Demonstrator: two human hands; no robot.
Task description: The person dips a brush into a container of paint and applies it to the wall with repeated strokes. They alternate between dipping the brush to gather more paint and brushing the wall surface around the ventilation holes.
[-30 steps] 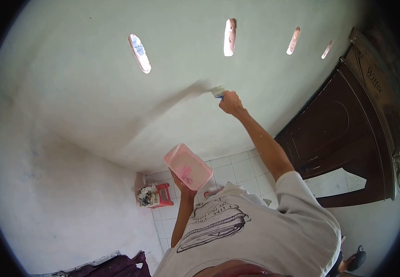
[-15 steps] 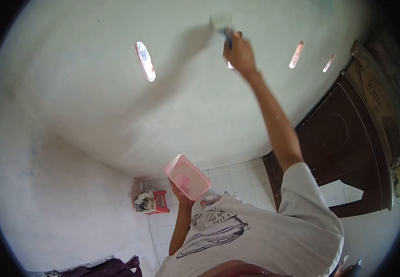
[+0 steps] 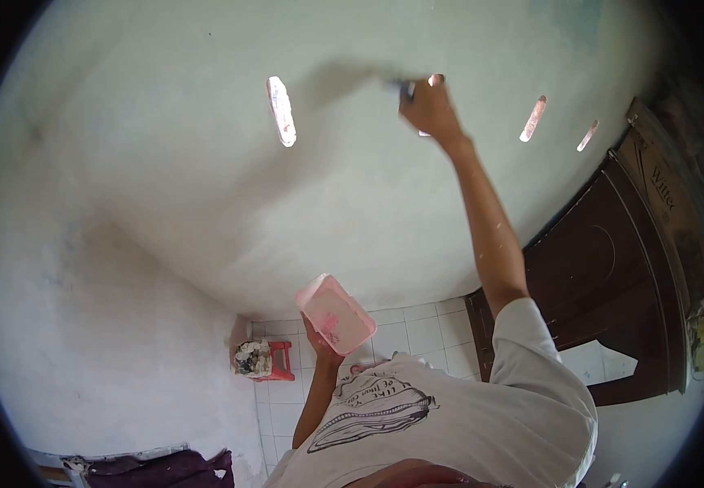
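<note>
My right hand [image 3: 436,112] is raised to the pale wall [image 3: 352,195], fingers closed around a paintbrush [image 3: 406,91] with a dark blue handle. The bristles are blurred against the wall, and the arm's shadow falls to the left. A narrow lit slot in the wall is partly hidden behind this hand. Lower down, my left hand [image 3: 321,342] grips a pink plastic tub [image 3: 356,342] from its left side and below. Pale paint with a brighter pink patch shows inside the tub, which is tilted in view.
More narrow wall slots [image 3: 282,112] let light in. A red stool [image 3: 280,360] bearing a cluttered container stands in the corner on white floor tiles [image 3: 405,333]. To the right are a dark brown wooden cabinet [image 3: 588,244] and a cardboard box [image 3: 653,171]. Dark purple cloth [image 3: 161,472] lies lower left.
The brush has moved down the wall and tipped leftward in my right hand. The view has shifted slightly, while my left hand keeps holding the tub in much the same place.
</note>
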